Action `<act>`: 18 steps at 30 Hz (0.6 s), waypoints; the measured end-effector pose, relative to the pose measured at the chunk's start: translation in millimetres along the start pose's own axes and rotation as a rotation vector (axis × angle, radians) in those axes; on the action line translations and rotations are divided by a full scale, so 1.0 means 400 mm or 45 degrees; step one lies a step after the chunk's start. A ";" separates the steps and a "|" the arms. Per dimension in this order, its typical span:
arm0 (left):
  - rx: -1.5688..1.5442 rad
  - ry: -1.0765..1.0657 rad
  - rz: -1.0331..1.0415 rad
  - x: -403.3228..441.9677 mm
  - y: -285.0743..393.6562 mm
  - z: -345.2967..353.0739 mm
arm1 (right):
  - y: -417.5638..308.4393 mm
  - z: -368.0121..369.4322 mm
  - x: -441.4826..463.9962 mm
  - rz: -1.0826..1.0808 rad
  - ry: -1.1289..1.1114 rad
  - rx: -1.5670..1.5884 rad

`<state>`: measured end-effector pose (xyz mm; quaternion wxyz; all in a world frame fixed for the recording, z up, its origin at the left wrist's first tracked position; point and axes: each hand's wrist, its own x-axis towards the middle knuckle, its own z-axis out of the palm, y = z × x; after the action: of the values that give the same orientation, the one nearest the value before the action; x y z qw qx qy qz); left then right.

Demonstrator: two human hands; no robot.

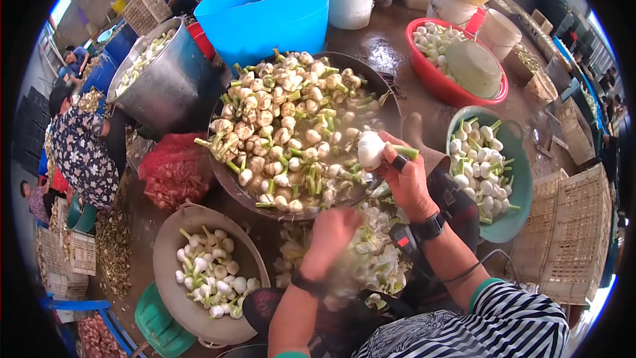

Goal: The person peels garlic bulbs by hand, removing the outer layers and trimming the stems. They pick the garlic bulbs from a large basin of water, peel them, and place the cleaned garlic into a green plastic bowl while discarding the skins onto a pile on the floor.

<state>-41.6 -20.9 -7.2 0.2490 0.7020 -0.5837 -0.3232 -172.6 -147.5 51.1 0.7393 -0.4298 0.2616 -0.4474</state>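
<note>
"Right hand first, what have you got there?"

"My right hand [407,182] has one white garlic bulb [371,150] in its grip, up over the near right edge of the wide dark pan [361,66]! Fingers wrapped near the neck, the cut green stem poking out on the right, a dark band around one digit."

"And the left?"

"My left hand [333,238] is one big blur, just below the pan, above a heap of pale garlic peelings [391,258]. Curled or spread, I can't tell!"

"What's in that pan?"

"Garlic, piled high! Brownish bulbs on the left and at the back, murky liquid nearer my right hand, with bulbs and green stems in it."

"Around you?"

"Clean white bulbs on both sides! A grey basin [250,258] of them on my left, a green basin [520,179] on my right, and a red basin [500,89] beyond, where a bowl [474,68] sits over part of the garlic. A tall blue tub [265,20] stands behind the pan, and a red mesh sack [175,172] slumps at its left side!"
</note>
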 end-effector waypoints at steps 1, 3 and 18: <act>-0.269 0.201 -0.011 -0.003 0.009 -0.007 | 0.013 0.006 -0.005 0.008 0.045 -0.042; -0.806 0.607 0.009 0.008 0.047 -0.029 | 0.044 0.020 -0.012 -0.013 0.135 -0.129; -0.257 0.755 0.178 -0.024 0.040 -0.057 | 0.123 0.016 -0.101 0.116 0.052 -0.207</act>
<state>-36.2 -15.1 21.1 0.4981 0.6956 -0.4976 -0.1430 -164.8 -97.9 11.7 0.7160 -0.4670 0.3313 -0.3993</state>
